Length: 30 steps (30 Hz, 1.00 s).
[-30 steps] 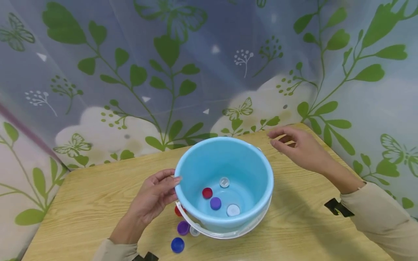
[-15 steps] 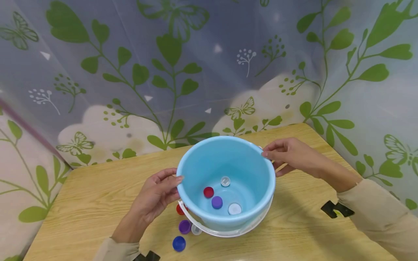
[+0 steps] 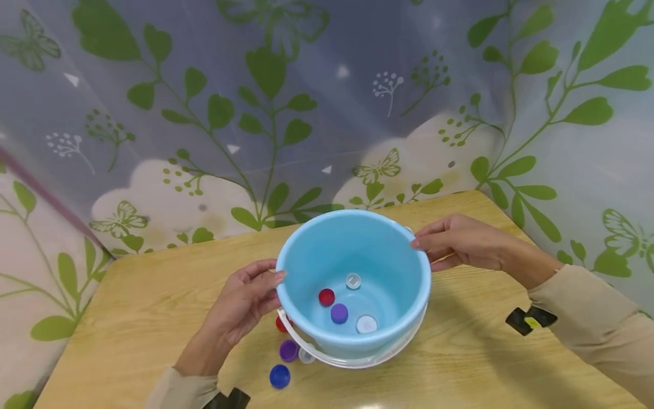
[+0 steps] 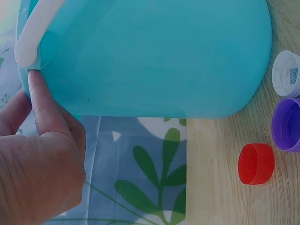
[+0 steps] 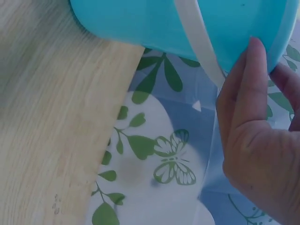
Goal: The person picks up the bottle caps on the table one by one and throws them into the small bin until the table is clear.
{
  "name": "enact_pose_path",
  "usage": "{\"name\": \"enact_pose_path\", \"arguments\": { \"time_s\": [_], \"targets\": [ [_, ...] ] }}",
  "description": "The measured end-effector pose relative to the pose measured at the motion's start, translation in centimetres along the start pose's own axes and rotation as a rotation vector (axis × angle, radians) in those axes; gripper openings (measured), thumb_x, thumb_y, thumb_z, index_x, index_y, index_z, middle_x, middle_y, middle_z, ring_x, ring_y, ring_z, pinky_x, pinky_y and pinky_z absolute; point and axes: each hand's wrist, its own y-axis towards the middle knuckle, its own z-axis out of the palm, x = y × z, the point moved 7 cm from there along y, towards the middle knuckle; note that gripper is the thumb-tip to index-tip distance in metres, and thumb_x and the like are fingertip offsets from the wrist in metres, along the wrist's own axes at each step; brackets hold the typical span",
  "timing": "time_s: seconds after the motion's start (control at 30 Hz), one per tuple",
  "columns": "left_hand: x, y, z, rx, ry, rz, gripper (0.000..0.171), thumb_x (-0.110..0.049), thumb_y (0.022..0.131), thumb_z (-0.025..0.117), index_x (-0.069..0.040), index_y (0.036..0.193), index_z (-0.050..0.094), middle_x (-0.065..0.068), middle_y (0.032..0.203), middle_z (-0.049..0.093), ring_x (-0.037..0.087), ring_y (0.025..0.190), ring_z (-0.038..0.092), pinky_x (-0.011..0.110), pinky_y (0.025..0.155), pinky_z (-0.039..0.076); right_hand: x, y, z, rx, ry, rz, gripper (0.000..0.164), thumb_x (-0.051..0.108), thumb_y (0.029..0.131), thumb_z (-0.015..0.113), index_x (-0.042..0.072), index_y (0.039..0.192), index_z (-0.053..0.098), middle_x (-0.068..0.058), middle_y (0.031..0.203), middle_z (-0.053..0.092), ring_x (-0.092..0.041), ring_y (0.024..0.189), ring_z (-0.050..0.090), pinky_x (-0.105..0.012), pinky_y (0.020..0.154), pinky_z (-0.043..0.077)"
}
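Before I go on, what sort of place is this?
Probably an indoor tabletop workspace: a butterfly-print backdrop behind a wood-grain table, and a light-blue bucket with bottle caps inside.

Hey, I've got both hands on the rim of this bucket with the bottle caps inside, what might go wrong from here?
One, the left hand and right hand hold only the rim, so the bucket could slip if lifted. Two, the four loose bottle caps inside might spill if it tips. Three, the lowered handle could knock the translucent cap on the table.
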Motion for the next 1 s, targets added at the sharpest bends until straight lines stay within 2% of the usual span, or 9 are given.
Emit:
{"name": "enact_pose_path", "arguments": {
  "time_s": [0.2,0.37,0.53,0.7,0.87,0.93,1.0],
  "targets": [
    [-0.4,-0.1,-0.2,-0.014,0.024,0.003,0.036,-0.005,0.092,0.063,0.002,0.123,0.047,0.013,0.099,0.064,0.024,0.083,0.069,0.033,0.075,0.056,0.0,0.1,0.5,0.058,0.114,-0.018,0.04,0.014,0.096,0.059,-0.01,0.127,0.05,-0.018,0.114,0.064,-0.029,0.102,0.064,-0.044,0.086,0.051],
    [-0.6,-0.3,-0.3,-0.029,0.076,0.004,0.04,-0.007,0.091,0.064,0.003,0.125,0.046,0.014,0.1,0.064,0.022,0.08,0.068,0.035,0.076,0.056,-0.1,0.1,0.8,0.073,0.137,-0.022,0.03,0.013,0.097,0.058,-0.005,0.12,0.056,-0.015,0.113,0.063,-0.028,0.104,0.063,-0.044,0.087,0.051],
    [-1.2,-0.4,-0.5,-0.042,0.204,0.033,0.045,-0.011,0.091,0.067,0.007,0.126,0.046,0.012,0.094,0.063,0.019,0.074,0.066,0.034,0.074,0.057,0.0,0.3,1.0,0.073,0.136,-0.023,0.03,0.014,0.097,0.058,-0.004,0.121,0.055,-0.015,0.113,0.063,-0.027,0.104,0.063,-0.044,0.087,0.051],
    [-1.7,-0.5,-1.0,-0.107,0.385,0.075,0.048,-0.022,0.085,0.074,0.002,0.122,0.053,0.015,0.094,0.059,0.026,0.077,0.067,0.041,0.074,0.057,0.0,0.1,1.0,0.065,0.126,-0.018,0.031,0.014,0.097,0.058,-0.005,0.121,0.054,-0.014,0.112,0.063,-0.026,0.103,0.064,-0.044,0.086,0.051],
    [-1.9,-1.3,-3.2,-0.194,0.512,0.119,0.05,-0.033,0.087,0.072,0.0,0.121,0.055,0.017,0.099,0.057,0.031,0.084,0.065,0.041,0.072,0.058,0.0,0.0,1.0,0.063,0.125,-0.014,0.031,0.014,0.096,0.059,-0.005,0.121,0.054,-0.014,0.11,0.062,-0.024,0.101,0.064,-0.044,0.086,0.051],
    [-1.7,-1.8,-4.7,-0.228,0.605,0.128,0.05,-0.033,0.087,0.071,0.0,0.121,0.055,0.016,0.101,0.056,0.03,0.085,0.064,0.039,0.07,0.058,-0.1,0.0,1.1,0.072,0.127,-0.017,0.032,0.014,0.097,0.058,-0.005,0.122,0.054,-0.014,0.111,0.062,-0.025,0.102,0.064,-0.044,0.087,0.051],
    [-1.4,-2.4,-6.4,-0.259,0.765,0.14,0.049,-0.033,0.086,0.072,-0.001,0.119,0.056,0.013,0.101,0.057,0.026,0.087,0.062,0.035,0.07,0.058,-0.1,0.0,1.2,0.082,0.132,-0.02,0.03,0.014,0.097,0.057,-0.005,0.121,0.054,-0.014,0.111,0.062,-0.025,0.103,0.064,-0.044,0.087,0.051]
  ]
}}
